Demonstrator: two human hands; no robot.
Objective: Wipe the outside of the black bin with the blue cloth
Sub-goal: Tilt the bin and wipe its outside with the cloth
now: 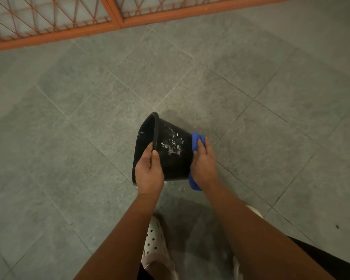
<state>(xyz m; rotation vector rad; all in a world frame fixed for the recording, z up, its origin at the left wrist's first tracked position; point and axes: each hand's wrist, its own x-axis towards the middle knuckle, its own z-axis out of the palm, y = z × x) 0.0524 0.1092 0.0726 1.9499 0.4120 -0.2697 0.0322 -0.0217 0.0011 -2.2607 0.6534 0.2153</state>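
The black bin point(174, 156) is tipped on its side above the floor, its mouth facing left and its base to the right. White soapy streaks mark its upper side. My left hand point(149, 170) grips the rim, thumb outside and fingers inside. My right hand point(203, 164) presses the blue cloth point(196, 141) against the bin's base end, with cloth showing above and below the hand.
Grey floor tiles point(89, 138) spread all round. An orange metal grille gate point(69, 21) runs along the top. My feet in white perforated clogs point(156, 239) stand just below the bin, beside a wet patch with white flecks on the floor.
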